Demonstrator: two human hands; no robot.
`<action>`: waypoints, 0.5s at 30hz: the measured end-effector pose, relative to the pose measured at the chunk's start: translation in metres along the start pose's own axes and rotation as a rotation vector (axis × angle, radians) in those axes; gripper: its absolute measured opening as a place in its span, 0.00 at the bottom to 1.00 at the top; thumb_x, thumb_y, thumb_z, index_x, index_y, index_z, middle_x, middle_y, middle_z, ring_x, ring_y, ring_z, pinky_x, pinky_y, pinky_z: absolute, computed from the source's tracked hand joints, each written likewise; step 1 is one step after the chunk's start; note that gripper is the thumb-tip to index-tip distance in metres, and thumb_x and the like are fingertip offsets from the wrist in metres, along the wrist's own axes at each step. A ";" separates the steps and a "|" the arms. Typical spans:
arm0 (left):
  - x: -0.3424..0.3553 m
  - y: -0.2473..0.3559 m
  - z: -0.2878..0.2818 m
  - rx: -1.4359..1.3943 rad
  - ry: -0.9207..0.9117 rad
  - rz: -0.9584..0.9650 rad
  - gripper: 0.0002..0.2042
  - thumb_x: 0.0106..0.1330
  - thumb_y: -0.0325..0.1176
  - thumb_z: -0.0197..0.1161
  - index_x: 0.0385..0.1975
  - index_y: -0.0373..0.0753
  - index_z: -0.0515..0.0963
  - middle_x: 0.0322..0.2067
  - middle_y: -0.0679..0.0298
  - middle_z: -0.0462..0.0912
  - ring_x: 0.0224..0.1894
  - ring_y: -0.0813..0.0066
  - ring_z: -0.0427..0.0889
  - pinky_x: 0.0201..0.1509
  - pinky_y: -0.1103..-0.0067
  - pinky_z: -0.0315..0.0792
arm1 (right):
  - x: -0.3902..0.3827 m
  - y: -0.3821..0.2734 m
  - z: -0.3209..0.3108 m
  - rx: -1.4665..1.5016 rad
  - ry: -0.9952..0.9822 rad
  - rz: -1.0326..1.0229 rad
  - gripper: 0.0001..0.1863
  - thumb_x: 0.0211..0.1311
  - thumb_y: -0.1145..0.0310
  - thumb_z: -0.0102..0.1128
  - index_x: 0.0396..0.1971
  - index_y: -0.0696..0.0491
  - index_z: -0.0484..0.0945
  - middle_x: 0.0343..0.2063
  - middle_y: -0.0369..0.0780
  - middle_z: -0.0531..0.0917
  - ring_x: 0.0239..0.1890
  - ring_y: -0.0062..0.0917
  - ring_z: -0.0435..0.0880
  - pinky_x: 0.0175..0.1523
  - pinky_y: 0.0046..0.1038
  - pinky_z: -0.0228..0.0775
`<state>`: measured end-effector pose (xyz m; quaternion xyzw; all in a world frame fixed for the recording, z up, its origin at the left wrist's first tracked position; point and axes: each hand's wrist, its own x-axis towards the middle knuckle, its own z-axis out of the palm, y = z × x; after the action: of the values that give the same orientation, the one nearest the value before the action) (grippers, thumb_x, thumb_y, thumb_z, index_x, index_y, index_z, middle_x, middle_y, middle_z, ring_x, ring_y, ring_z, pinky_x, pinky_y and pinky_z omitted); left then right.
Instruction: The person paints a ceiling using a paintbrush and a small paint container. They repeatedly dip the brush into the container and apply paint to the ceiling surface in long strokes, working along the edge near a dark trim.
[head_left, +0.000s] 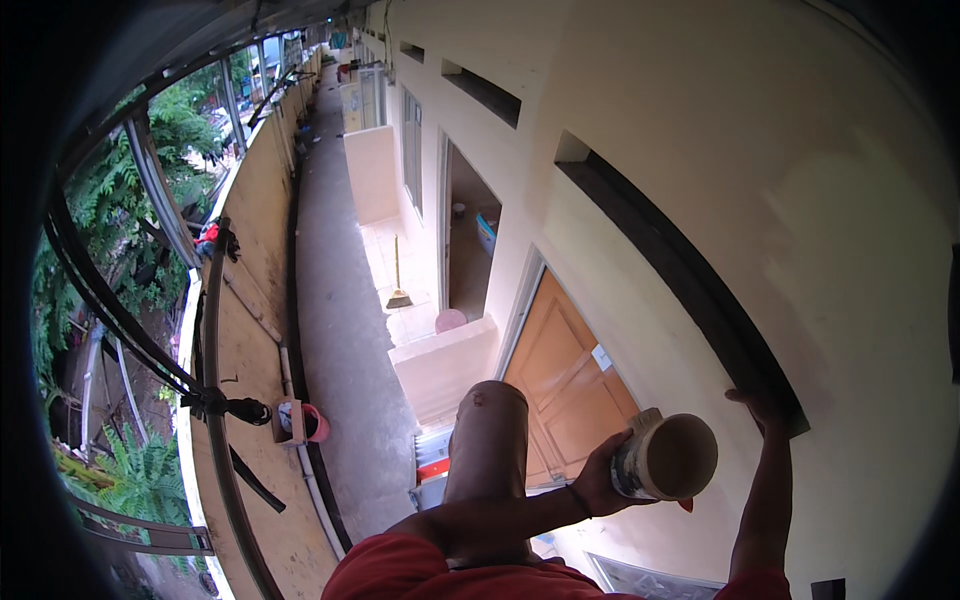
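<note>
My left hand [598, 482] grips the side of a paint-smeared white can [665, 458], tipped so its beige inside faces me. A small red tip [686, 505] shows under the can. My right hand [760, 405] reaches up to the cream wall [800, 200], fingers hooked over the lower edge of a dark slot vent [680, 280]. My bent knee [487, 440] and red shirt [440, 575] sit below the can. I am high above the walkway floor.
A grey concrete walkway [345, 330] runs far below, with a plywood parapet [255, 320] and metal railing on the left. An orange door [570, 385], a low wall [440, 362], a broom [398, 292] and a pink bucket [450, 320] lie below.
</note>
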<state>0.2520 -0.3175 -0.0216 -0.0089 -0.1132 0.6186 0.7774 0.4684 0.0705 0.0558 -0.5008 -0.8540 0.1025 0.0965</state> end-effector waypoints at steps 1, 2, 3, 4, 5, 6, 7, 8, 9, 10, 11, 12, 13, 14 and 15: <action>0.001 0.000 0.001 0.004 0.003 -0.012 0.32 0.80 0.60 0.55 0.75 0.47 0.68 0.70 0.54 0.76 0.71 0.50 0.78 0.73 0.42 0.71 | -0.001 0.002 -0.003 0.010 -0.021 0.019 0.50 0.48 0.44 0.86 0.63 0.65 0.80 0.60 0.52 0.86 0.62 0.41 0.84 0.69 0.39 0.73; 0.001 0.002 0.001 0.011 0.006 -0.008 0.32 0.80 0.60 0.55 0.75 0.47 0.68 0.70 0.54 0.76 0.71 0.50 0.77 0.73 0.41 0.71 | -0.001 -0.013 -0.006 0.024 -0.048 0.021 0.50 0.48 0.44 0.86 0.64 0.65 0.80 0.60 0.52 0.86 0.63 0.42 0.84 0.69 0.39 0.73; 0.002 0.002 0.001 0.015 0.008 -0.016 0.32 0.80 0.60 0.55 0.75 0.47 0.68 0.70 0.54 0.77 0.71 0.49 0.77 0.74 0.41 0.70 | -0.004 -0.019 -0.009 0.035 -0.071 0.035 0.50 0.47 0.44 0.86 0.64 0.65 0.80 0.60 0.53 0.86 0.63 0.42 0.83 0.69 0.39 0.73; 0.002 0.003 0.001 0.014 0.004 -0.015 0.32 0.80 0.60 0.55 0.75 0.47 0.68 0.70 0.54 0.77 0.71 0.49 0.77 0.74 0.41 0.70 | -0.003 -0.016 -0.008 0.054 -0.088 0.055 0.52 0.47 0.44 0.87 0.65 0.65 0.79 0.62 0.53 0.84 0.65 0.43 0.82 0.71 0.39 0.71; 0.002 0.002 0.002 0.013 -0.001 -0.015 0.32 0.80 0.60 0.55 0.75 0.47 0.68 0.70 0.54 0.77 0.71 0.49 0.77 0.74 0.41 0.70 | -0.002 -0.014 -0.008 0.074 -0.105 0.075 0.53 0.46 0.44 0.87 0.66 0.65 0.77 0.64 0.54 0.83 0.67 0.44 0.81 0.72 0.39 0.70; 0.002 0.001 0.002 0.013 -0.005 -0.015 0.32 0.80 0.60 0.55 0.75 0.47 0.68 0.70 0.54 0.76 0.71 0.49 0.77 0.74 0.41 0.70 | -0.002 -0.013 -0.008 0.093 -0.122 0.094 0.55 0.45 0.44 0.87 0.67 0.65 0.76 0.66 0.55 0.81 0.68 0.45 0.80 0.74 0.39 0.69; 0.002 0.001 0.002 0.011 -0.006 -0.020 0.32 0.80 0.60 0.55 0.75 0.47 0.68 0.70 0.54 0.77 0.71 0.49 0.77 0.74 0.41 0.70 | -0.004 -0.010 -0.008 0.072 -0.101 0.092 0.54 0.45 0.44 0.87 0.66 0.65 0.77 0.65 0.55 0.82 0.68 0.46 0.81 0.73 0.39 0.69; 0.002 0.002 0.000 0.010 -0.008 -0.018 0.32 0.80 0.60 0.55 0.75 0.47 0.68 0.70 0.54 0.77 0.71 0.49 0.77 0.74 0.41 0.70 | -0.005 -0.014 -0.009 0.051 -0.083 0.084 0.53 0.46 0.44 0.87 0.65 0.65 0.78 0.64 0.55 0.83 0.67 0.46 0.81 0.73 0.40 0.70; 0.002 0.002 -0.001 0.008 -0.009 -0.016 0.32 0.80 0.60 0.55 0.75 0.47 0.68 0.70 0.54 0.77 0.71 0.49 0.78 0.73 0.41 0.70 | -0.007 -0.019 -0.010 0.030 -0.065 0.075 0.51 0.46 0.44 0.87 0.64 0.65 0.79 0.62 0.56 0.84 0.66 0.46 0.82 0.72 0.40 0.70; 0.002 0.002 -0.002 0.016 -0.005 -0.014 0.32 0.80 0.60 0.55 0.75 0.47 0.68 0.70 0.54 0.77 0.70 0.50 0.78 0.73 0.42 0.71 | -0.006 -0.022 -0.010 0.038 -0.075 0.064 0.51 0.46 0.43 0.86 0.63 0.65 0.80 0.61 0.56 0.84 0.66 0.46 0.82 0.72 0.40 0.70; 0.002 0.001 -0.002 0.022 -0.001 -0.015 0.32 0.80 0.60 0.55 0.75 0.47 0.68 0.69 0.54 0.77 0.70 0.50 0.78 0.73 0.42 0.71 | -0.006 -0.022 -0.011 0.046 -0.082 0.057 0.50 0.46 0.43 0.86 0.62 0.65 0.81 0.60 0.56 0.85 0.65 0.46 0.83 0.72 0.40 0.70; 0.003 0.001 -0.001 0.030 0.002 -0.016 0.32 0.80 0.60 0.55 0.75 0.47 0.68 0.69 0.54 0.77 0.70 0.50 0.78 0.73 0.42 0.71 | -0.006 -0.022 -0.012 0.053 -0.089 0.050 0.49 0.46 0.43 0.86 0.61 0.64 0.82 0.59 0.56 0.86 0.64 0.46 0.83 0.71 0.40 0.71; 0.003 0.000 -0.001 0.029 -0.004 -0.018 0.32 0.80 0.60 0.56 0.75 0.47 0.68 0.69 0.54 0.77 0.70 0.50 0.78 0.73 0.42 0.71 | -0.006 -0.022 -0.014 0.052 -0.122 0.066 0.48 0.46 0.43 0.86 0.61 0.64 0.82 0.59 0.56 0.86 0.64 0.46 0.83 0.71 0.40 0.71; 0.003 0.000 0.001 0.029 -0.011 -0.016 0.32 0.80 0.60 0.56 0.75 0.47 0.68 0.69 0.55 0.77 0.70 0.51 0.78 0.73 0.42 0.71 | -0.005 -0.023 -0.016 0.050 -0.156 0.078 0.48 0.47 0.42 0.86 0.60 0.64 0.83 0.59 0.55 0.86 0.64 0.46 0.83 0.71 0.40 0.71; 0.002 -0.001 0.002 0.031 -0.012 -0.016 0.32 0.79 0.60 0.56 0.75 0.47 0.68 0.69 0.55 0.77 0.70 0.51 0.78 0.72 0.43 0.72 | -0.003 -0.025 -0.017 0.047 -0.191 0.089 0.48 0.47 0.42 0.85 0.60 0.64 0.83 0.59 0.55 0.86 0.64 0.46 0.83 0.70 0.40 0.71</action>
<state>0.2528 -0.3156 -0.0195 0.0077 -0.1085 0.6142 0.7816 0.4538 0.0573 0.0784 -0.5238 -0.8335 0.1740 0.0220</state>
